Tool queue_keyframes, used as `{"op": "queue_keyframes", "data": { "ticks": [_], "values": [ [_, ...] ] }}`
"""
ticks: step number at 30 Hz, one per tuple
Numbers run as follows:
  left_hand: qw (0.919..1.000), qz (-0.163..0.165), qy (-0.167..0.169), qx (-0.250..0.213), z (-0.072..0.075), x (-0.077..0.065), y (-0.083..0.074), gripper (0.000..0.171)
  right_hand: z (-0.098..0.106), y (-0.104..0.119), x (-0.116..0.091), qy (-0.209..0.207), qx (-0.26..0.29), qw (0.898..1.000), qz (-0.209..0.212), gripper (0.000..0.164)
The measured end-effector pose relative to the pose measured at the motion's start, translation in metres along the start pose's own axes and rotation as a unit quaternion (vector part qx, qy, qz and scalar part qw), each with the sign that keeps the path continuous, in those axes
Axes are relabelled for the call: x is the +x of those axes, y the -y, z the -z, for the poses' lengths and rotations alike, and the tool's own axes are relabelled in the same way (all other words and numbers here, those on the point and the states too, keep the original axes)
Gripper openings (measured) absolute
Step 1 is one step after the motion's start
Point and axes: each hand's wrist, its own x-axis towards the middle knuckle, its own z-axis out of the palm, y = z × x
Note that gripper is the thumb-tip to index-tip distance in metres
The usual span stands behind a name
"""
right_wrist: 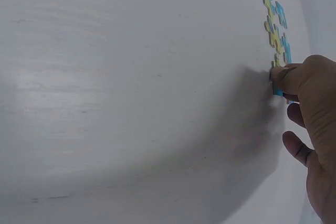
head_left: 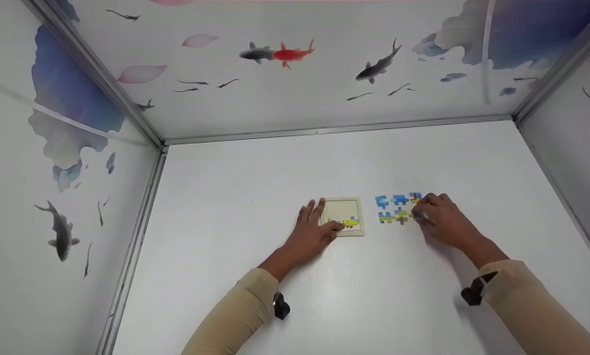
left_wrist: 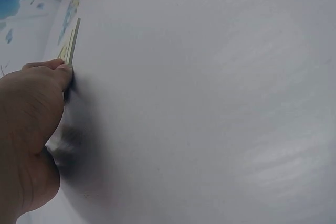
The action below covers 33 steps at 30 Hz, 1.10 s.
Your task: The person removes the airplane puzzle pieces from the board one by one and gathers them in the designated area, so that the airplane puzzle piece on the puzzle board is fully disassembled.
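Note:
A square wooden puzzle tray lies on the table, with yellow and blue puzzle pieces along its lower edge. My left hand rests over the tray's left side, fingers spread, thumb across the lower edge. From the left wrist, the tray shows edge-on at the thumb and fingertip. To the tray's right, loose jigsaw pieces lie in two rows. At the right end of these rows my right hand pinches a puzzle piece with blue on it, mostly hidden by the fingers.
The white tabletop is bounded by a metal-framed back wall and side walls printed with fish and petals. A small black device sits at the left wrist, another black device at the right.

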Motion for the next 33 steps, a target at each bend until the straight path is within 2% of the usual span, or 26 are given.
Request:
{"op": "queue_keyframes", "data": {
  "ticks": [7,14,18,23,33],
  "values": [
    [0.9996,0.005,0.013,-0.024,0.0,-0.001,0.0,0.04,0.003,0.008,0.006,-0.03,0.024,0.999,0.008,0.024],
    [0.9978,-0.001,-0.003,-0.066,-0.001,0.002,0.004,0.042,-0.008,0.043,0.028,-0.024,0.059,0.998,0.019,0.025],
    [0.9978,0.013,-0.007,-0.065,-0.002,0.003,0.006,0.06,-0.02,0.065,0.042,-0.014,0.068,0.997,0.033,0.025],
    [0.9983,0.034,0.0,-0.048,0.0,0.004,0.008,0.083,-0.035,0.091,0.055,-0.007,0.068,0.995,0.078,0.026],
    [0.9988,0.039,0.007,-0.027,0.006,0.006,0.012,0.09,-0.058,0.133,0.076,0.033,0.042,0.993,0.107,0.032]
  ]
}}
